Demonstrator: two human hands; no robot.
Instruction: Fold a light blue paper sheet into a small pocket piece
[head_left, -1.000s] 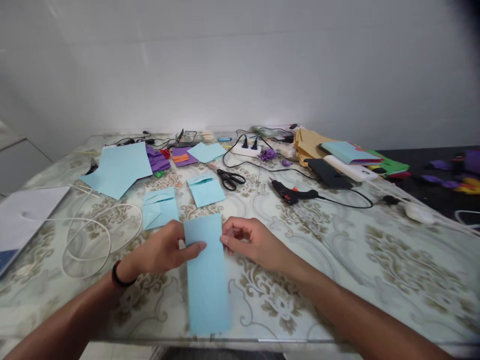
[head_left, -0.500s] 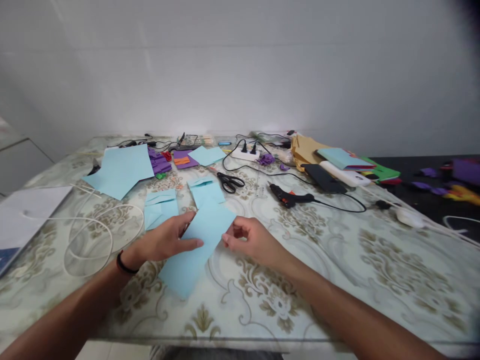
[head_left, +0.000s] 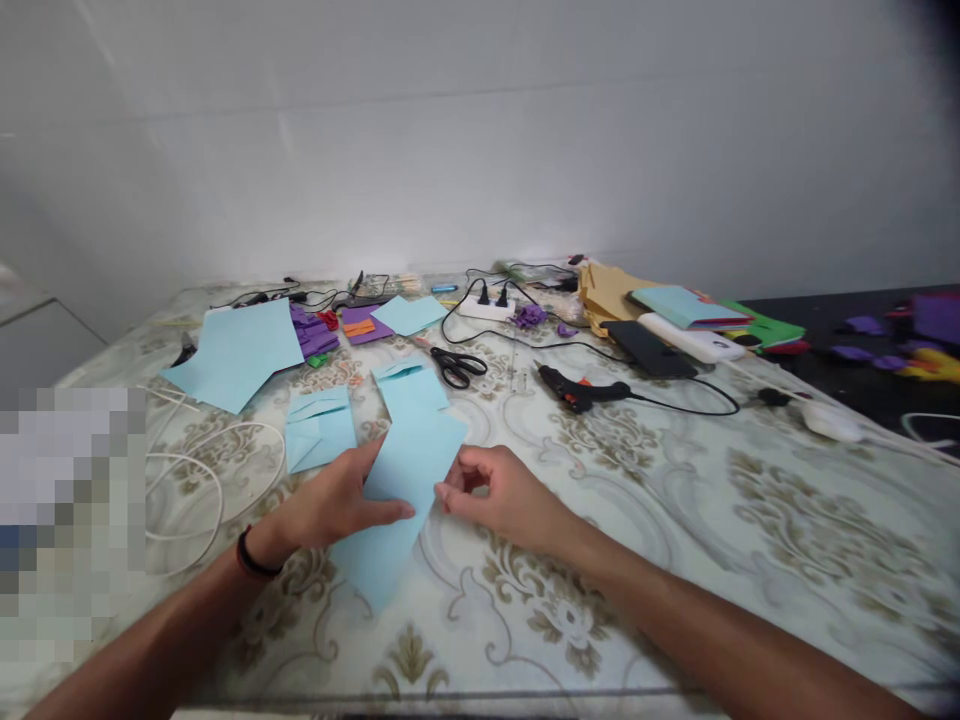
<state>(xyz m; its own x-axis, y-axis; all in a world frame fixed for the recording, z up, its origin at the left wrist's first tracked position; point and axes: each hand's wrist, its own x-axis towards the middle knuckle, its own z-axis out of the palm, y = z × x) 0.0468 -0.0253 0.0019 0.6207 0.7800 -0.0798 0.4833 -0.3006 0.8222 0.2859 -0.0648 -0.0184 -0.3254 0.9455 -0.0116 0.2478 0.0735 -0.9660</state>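
Observation:
A light blue sheet of paper (head_left: 409,475) slants over the patterned tablecloth. My left hand (head_left: 337,495) holds its left side, thumb on top and fingers behind. At the right edge, my right hand (head_left: 499,495) pinches the paper between thumb and fingers. Just beyond the sheet lies a folded light blue piece (head_left: 412,390), partly covered by it. A second folded light blue piece (head_left: 319,430) rests beyond my left hand. Black scissors (head_left: 459,367) lie behind, near the folded piece.
Black glue gun (head_left: 581,388) and its cord lie to the right. Behind stand a white power strip (head_left: 486,306), purple paper pieces (head_left: 319,330) and large blue paper (head_left: 244,350). A white cable (head_left: 217,480) coils at left. Brown envelopes (head_left: 607,290) are piled at back right.
The view has shifted slightly. Both hands and the blue sheet sit a little lower, and my right hand has slid slightly down the sheet's right edge.

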